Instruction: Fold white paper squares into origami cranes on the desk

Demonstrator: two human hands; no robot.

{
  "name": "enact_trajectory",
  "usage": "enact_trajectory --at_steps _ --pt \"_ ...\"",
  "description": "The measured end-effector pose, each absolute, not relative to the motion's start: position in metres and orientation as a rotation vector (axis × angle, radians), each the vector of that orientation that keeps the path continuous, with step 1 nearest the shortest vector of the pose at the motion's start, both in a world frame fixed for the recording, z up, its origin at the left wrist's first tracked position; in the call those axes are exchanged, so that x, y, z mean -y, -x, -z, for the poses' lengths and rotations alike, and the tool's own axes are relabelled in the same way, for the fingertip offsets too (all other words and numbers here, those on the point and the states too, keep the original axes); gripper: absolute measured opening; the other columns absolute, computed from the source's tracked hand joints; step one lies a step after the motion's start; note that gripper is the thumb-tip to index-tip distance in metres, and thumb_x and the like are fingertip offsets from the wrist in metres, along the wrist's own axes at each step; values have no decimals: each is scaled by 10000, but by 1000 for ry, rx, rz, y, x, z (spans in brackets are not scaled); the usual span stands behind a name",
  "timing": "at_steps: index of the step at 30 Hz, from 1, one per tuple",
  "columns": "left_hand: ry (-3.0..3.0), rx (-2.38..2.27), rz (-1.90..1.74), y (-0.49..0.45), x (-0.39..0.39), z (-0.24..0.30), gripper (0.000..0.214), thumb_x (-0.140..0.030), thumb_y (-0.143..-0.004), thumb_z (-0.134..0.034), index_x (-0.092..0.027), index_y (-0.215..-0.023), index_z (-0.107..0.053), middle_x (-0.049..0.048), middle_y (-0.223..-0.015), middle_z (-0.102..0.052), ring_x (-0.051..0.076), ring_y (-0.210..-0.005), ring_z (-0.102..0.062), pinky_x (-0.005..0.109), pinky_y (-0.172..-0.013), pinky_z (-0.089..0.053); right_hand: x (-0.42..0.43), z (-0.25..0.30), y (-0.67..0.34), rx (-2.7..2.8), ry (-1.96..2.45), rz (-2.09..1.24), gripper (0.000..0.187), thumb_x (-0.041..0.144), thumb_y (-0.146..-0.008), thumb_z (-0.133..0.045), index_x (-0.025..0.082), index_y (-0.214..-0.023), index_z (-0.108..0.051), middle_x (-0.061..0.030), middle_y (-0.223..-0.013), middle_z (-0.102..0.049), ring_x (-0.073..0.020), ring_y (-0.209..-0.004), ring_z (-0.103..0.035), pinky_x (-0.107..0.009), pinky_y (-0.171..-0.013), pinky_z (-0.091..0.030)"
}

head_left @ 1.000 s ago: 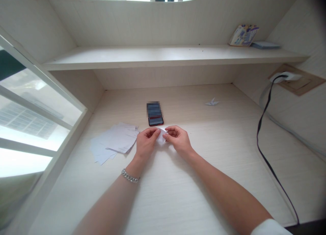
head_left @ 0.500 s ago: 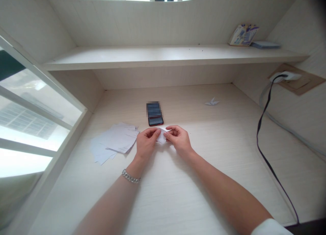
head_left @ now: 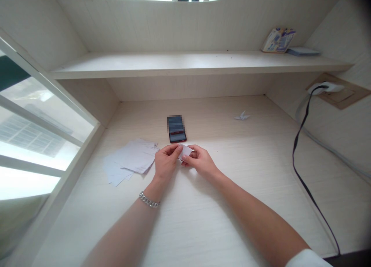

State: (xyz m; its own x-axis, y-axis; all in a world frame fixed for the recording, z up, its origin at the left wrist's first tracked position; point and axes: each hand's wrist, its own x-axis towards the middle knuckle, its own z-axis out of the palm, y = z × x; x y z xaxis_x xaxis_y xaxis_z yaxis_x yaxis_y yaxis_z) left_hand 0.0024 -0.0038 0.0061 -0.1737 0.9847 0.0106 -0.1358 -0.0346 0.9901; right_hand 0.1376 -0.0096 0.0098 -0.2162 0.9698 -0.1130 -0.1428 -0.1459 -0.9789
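Note:
A small folded piece of white paper (head_left: pixel 186 150) is held between my two hands, just above the desk. My left hand (head_left: pixel 167 159) pinches its left side between thumb and fingers. At its lower right edge, the thumb and fingers of my right hand (head_left: pixel 199 159) are closed on it. Parts of the paper are hidden behind the fingers. Right beyond the hands lies a dark smartphone (head_left: pixel 177 136), its screen partly blurred. Loose white paper sheets (head_left: pixel 139 157) are spread in an overlapping pile beside my left hand.
A folded paper crane (head_left: pixel 241 116) rests at the back right of the desk (head_left: pixel 185 220). A black cable (head_left: pixel 295 151) runs from the wall socket (head_left: pixel 337 90) down the right side. Above the back stretches a shelf (head_left: pixel 162 62) with a small colourful packet (head_left: pixel 278 40).
My right thumb and fingers have shifted down along the paper to its lower right edge, showing more of its upper part. The left hand keeps its grip almost unmoved.

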Motion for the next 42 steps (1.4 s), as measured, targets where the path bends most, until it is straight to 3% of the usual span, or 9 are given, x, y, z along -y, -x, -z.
enact_trajectory --at_steps 11,20,29,42 --pt "-1092 -1140 -1280 1 3 -8 378 -361 -647 -713 -132 -947 -681 97 -864 -700 172 -707 -628 273 -630 -493 11 -14 -139 1160 1106 -1418 393 362 -639 -719 189 -944 -540 18 -581 -626 -176 -554 -635 -301 -565 -521" --pt "-1090 -1173 -1246 3 3 -11 392 -349 -592 -751 -129 -909 -682 37 -627 -663 118 -507 -562 229 -504 -441 11 -15 -138 1161 1110 -1403 418 347 -654 -699 204 -999 -511 26 -597 -619 -176 -573 -633 -306 -583 -520" --pt "-1088 -1087 -1247 2 4 -10 424 -299 -604 -746 -141 -980 -631 42 -683 -676 148 -606 -621 270 -625 -483 7 -9 -139 1049 1050 -1436 472 357 -615 -738 192 -996 -511 29 -597 -619 -163 -549 -617 -295 -561 -506" --pt "-1039 -1166 -1456 4 3 -14 395 -308 -618 -733 -130 -943 -597 5 -617 -629 110 -552 -570 240 -578 -454 9 -11 -135 1024 1080 -1490 444 304 -600 -737 183 -965 -515 43 -555 -612 -131 -482 -591 -243 -491 -477"
